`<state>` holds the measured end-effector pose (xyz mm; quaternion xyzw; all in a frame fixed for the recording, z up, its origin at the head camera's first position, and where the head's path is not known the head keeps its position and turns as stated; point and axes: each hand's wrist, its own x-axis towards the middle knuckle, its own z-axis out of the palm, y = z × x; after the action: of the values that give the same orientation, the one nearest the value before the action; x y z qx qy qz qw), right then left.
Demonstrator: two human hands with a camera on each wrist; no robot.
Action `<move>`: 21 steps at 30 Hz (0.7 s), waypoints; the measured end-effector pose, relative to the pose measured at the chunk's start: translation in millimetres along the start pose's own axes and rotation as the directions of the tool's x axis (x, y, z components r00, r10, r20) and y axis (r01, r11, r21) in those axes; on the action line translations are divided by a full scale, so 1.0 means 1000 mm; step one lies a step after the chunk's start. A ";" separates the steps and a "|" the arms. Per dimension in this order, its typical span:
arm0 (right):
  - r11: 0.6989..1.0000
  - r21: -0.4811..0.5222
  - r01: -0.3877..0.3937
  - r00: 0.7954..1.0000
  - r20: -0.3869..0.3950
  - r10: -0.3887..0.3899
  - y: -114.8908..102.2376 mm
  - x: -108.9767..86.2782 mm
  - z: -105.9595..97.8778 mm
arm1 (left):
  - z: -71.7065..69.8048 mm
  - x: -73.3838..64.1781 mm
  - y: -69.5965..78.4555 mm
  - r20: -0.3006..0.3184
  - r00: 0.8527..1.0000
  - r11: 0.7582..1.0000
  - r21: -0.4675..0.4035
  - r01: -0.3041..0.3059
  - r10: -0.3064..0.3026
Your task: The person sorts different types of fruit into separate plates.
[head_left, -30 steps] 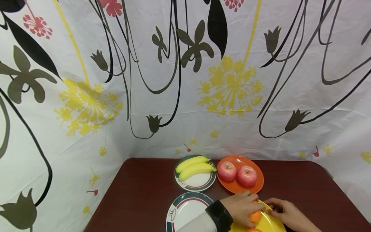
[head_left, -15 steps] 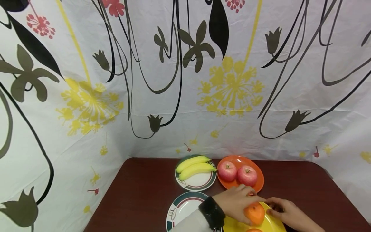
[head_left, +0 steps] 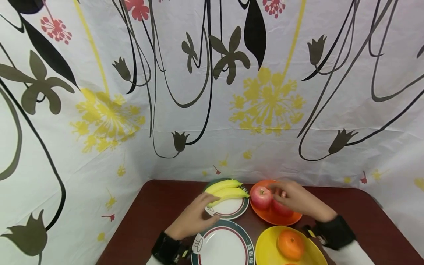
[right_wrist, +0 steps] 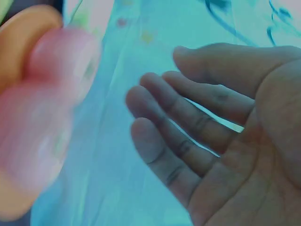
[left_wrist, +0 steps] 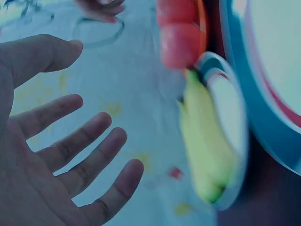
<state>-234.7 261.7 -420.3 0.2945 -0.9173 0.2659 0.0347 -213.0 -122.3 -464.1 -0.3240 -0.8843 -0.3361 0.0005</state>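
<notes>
My left hand [head_left: 195, 217] is nearest the two bananas [head_left: 228, 193], its fingers spread and nothing in them. The bananas lie side by side on a small white plate [head_left: 228, 209] with a green rim; the left wrist view shows the same bananas [left_wrist: 204, 136] beyond the fingertips. Over the orange plate [head_left: 276, 220] my right hand [head_left: 298, 198] hovers with loosely bent, bare fingers. That plate bears two pink apples, the left apple [head_left: 261, 197] in plain sight and the right apple [head_left: 281, 209] partly hidden by the hand. In the right wrist view an apple [right_wrist: 66, 61] stands apart from the fingers.
A yellow plate [head_left: 268, 246] holds an orange [head_left: 290, 244], with part of another at the frame's bottom edge. To its left is a larger white plate [head_left: 225, 246] with a green rim. The dark red-brown table [head_left: 159, 206] ends at a patterned cloth [head_left: 212, 154].
My left hand has let go of the orange on the yellow plate and swung left toward the bananas. My right hand has left the yellow plate's edge and risen over the apples.
</notes>
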 end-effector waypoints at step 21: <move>0.952 -0.244 0.186 0.981 0.100 -0.166 -0.013 0.132 0.142 | 0.045 -0.072 -0.063 0.067 0.966 0.902 -0.346 0.256 -0.249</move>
<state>-322.3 111.6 -506.8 0.3785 -0.9143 0.1313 0.0594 -182.7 -171.7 -552.2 -0.2051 -0.8443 -0.4826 -0.1104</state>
